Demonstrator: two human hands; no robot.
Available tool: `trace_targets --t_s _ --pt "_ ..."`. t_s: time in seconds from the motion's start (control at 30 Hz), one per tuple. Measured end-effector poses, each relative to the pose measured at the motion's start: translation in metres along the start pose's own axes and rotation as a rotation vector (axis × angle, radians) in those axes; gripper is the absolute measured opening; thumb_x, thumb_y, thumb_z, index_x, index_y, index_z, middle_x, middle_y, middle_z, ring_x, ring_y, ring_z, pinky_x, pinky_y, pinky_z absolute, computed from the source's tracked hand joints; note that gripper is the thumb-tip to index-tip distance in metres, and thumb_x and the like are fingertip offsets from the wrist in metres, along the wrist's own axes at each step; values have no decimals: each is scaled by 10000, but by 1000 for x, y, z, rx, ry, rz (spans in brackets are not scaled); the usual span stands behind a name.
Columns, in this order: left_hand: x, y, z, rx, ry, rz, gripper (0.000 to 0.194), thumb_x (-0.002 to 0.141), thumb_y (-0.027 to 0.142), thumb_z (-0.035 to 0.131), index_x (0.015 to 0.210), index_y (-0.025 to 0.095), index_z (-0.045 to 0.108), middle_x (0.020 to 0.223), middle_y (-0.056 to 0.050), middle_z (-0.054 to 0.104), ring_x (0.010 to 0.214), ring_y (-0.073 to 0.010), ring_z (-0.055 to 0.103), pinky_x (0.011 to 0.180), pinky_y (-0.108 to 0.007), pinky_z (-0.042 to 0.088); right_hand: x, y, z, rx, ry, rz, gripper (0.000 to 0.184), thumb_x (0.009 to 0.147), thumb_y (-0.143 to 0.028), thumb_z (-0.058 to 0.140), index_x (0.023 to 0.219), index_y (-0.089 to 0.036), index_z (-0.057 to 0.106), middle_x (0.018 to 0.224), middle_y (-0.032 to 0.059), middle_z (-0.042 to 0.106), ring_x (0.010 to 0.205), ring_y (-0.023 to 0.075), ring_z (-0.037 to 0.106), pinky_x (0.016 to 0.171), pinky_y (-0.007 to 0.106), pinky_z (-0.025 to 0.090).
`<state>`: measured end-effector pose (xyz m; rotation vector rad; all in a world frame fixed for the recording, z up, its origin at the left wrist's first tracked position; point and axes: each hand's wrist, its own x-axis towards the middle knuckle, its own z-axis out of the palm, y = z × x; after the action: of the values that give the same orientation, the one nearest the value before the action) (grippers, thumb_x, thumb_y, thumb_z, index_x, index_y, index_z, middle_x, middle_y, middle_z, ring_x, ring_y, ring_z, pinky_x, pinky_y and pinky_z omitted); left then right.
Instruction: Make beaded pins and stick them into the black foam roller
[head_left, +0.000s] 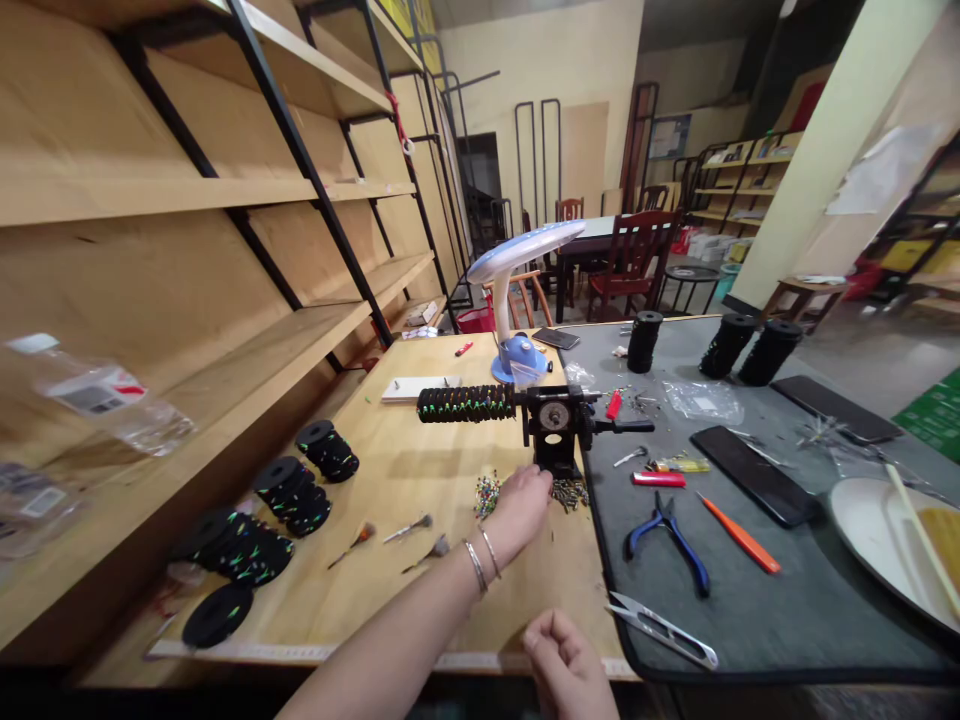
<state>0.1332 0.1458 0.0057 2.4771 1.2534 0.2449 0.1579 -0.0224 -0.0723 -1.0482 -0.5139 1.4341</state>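
Note:
My left hand (523, 507), with bangles at the wrist, reaches to the foot of a black rotary vise (553, 425). Its fingers are bent together at the edge of a pile of small dark metallic pieces (571, 494); anything pinched there is hidden. Beside it lies a heap of multicoloured beads (487, 494). The vise carries a black ribbed foam spool (466, 403), sideways, with green and orange bits along its grooves. Low near the table's front edge, my right hand (568, 664) is curled closed; its contents cannot be made out.
Several wound black spools (292, 494) stand at left, near small brushes (409, 528). A blue desk lamp (517, 357) rises behind the vise. On the grey mat lie blue-handled pliers (667, 540), thread snips (664, 628), an orange tool (739, 533) and a plate (862, 520).

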Motion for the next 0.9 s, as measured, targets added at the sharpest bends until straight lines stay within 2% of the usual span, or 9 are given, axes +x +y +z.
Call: trace_targets --t_s 0.1,0.2,0.37,0.4,0.47,0.57,0.67,0.77,0.9 --pt "-2 2 -3 -56 6 12 189 808 31 484 813 151 630 886 -122 646 865 -244 583 795 -356 432 1 2 -2 -24 -10 40 565 553 -704 741 625 -208 482 437 -135 277 407 47 167 425 198 111" --pt "-16 3 -12 -158 41 33 173 830 52 478 822 165 608 877 -98 639 880 -236 571 824 -362 427 0 4 -4 -40 18 58 557 580 -714 718 644 -218 473 418 -149 225 379 42 123 400 199 73" --pt "-70 -8 -25 -435 119 22 144 920 184 435 987 186 563 925 -46 631 841 -162 576 743 -266 451 -9 -8 -1 -78 22 97 562 598 -729 697 662 -218 471 430 -148 234 377 41 133 383 190 82" --pt "-84 -11 -25 -684 129 -41 125 911 211 466 965 176 572 868 -36 620 786 -151 570 690 -250 441 -11 -12 0 -93 28 100 564 593 -727 702 661 -215 477 434 -145 241 382 41 143 385 188 89" --pt "-111 -16 -21 -1085 61 -212 151 855 308 582 904 164 584 704 16 555 612 -113 504 565 -221 381 -14 -19 5 -117 29 100 558 592 -714 715 659 -203 501 450 -132 274 403 44 177 396 185 117" --pt "-144 -18 -13 -1476 96 -467 304 714 380 755 821 151 585 673 24 550 580 -85 470 510 -192 312 -18 -25 15 -134 12 84 541 592 -689 735 641 -192 527 473 -113 308 434 53 199 413 191 145" --pt "-164 -17 -6 -1740 122 -589 361 629 353 838 793 144 594 690 13 574 609 -81 496 512 -180 314 -21 -24 25 -149 -3 82 502 635 -659 728 638 -199 527 473 -115 285 440 61 169 417 204 140" --pt "-173 -18 -4 -1924 153 -636 340 614 291 863 776 141 605 736 0 599 660 -89 539 558 -182 367 -22 -21 33 -155 -45 79 503 668 -667 697 636 -204 506 472 -118 280 442 65 181 432 206 160" --pt "-176 -22 0 -2081 140 -659 253 677 232 829 790 127 628 778 -20 625 702 -116 585 631 -216 447 -18 -18 41 -210 -122 -19 482 730 -646 655 638 -192 521 495 -83 401 471 85 326 491 214 281"
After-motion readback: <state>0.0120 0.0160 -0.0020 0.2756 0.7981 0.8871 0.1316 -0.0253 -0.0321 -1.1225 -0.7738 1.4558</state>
